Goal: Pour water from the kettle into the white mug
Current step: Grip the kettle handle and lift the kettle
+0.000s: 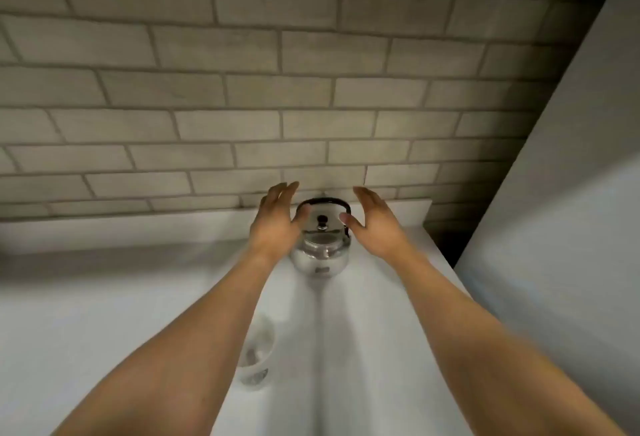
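A shiny steel kettle (320, 252) with a black arched handle and a black lid knob stands upright on the white counter (104, 297), close to the back wall. My left hand (277, 221) hovers open just left of its handle, thumb near the handle's left end. My right hand (375, 224) is open on the kettle's right side, thumb close to the handle's right end. Neither hand grips anything. The white mug (258, 349) stands nearer to me on the counter, partly hidden behind my left forearm.
A grey brick-tiled wall (277, 89) rises right behind the kettle. A tall pale cabinet or appliance side (571, 193) borders the counter on the right, with a dark gap beside the counter's far right corner.
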Available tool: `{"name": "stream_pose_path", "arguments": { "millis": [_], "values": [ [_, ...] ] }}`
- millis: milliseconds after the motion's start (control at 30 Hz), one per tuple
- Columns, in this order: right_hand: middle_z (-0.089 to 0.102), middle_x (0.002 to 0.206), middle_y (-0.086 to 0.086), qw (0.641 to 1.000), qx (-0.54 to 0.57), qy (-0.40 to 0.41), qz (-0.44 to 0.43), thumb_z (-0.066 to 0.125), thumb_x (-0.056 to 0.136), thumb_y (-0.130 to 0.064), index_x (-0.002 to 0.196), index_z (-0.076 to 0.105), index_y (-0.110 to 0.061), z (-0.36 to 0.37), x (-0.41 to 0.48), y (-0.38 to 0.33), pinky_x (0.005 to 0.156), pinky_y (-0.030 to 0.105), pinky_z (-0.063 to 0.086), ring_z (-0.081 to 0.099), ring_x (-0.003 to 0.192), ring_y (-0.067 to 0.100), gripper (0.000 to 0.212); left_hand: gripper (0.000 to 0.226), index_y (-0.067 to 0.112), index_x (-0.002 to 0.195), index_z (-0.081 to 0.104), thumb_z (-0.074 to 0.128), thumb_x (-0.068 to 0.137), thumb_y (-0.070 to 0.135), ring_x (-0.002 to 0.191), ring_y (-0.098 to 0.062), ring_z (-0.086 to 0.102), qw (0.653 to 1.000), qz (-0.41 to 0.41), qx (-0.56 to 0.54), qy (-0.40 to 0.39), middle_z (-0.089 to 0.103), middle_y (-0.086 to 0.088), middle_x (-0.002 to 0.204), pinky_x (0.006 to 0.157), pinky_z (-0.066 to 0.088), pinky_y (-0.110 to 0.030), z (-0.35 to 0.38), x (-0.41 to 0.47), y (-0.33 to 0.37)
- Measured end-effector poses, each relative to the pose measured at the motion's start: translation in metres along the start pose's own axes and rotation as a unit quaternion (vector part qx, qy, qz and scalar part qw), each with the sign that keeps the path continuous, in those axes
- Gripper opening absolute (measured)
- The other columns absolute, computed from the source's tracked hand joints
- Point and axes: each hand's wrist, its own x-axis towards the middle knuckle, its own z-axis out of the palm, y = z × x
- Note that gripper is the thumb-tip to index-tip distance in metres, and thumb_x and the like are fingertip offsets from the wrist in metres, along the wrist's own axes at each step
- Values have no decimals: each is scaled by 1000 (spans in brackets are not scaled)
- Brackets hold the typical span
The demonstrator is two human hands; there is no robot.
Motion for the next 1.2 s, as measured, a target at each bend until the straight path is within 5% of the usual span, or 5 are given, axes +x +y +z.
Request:
{"name": "stream_pose_path", "arguments": {
  "millis": [300,533,733,1000,1200],
  "values": [
    [43,161,10,990,28,-100,-99,58,104,-23,162,33,-12,40,71,32,120,40,34,43,145,31,63,51,13,158,35,47,109,19,144,-32,39,993,-66,40,-93,40,-15,158,117,31,-38,64,51,-25],
    [71,121,-5,979,82,-89,-164,50,107,-33,132,67,-22,61,97,31,87,25,40,62,109,15,32,32,18,137,64,51,107,14,108,-26,65,995,-19,37,-87,70,-8,120,92,46,-27,64,57,-37],
    [63,88,-29,976,111,-118,-147,53,104,-38,118,71,-27,53,96,32,77,16,41,61,85,-2,25,28,16,131,65,50,108,15,98,-26,64,994,14,55,-97,70,-8,108,80,41,-26,55,53,-27],
    [76,88,-20,977,150,-48,-146,62,94,-55,102,77,-33,-1,47,8,69,6,44,68,85,-6,27,28,19,131,64,48,108,18,96,-25,63,997,44,27,-60,62,2,100,76,42,-26,20,6,21],
    [74,88,-28,980,140,24,-136,63,90,-58,97,79,-38,-34,-8,-15,67,6,43,67,80,-7,27,38,15,141,60,61,103,23,120,-26,57,991,104,35,74,62,-5,135,99,49,-35,5,-69,51]
  ]
}}
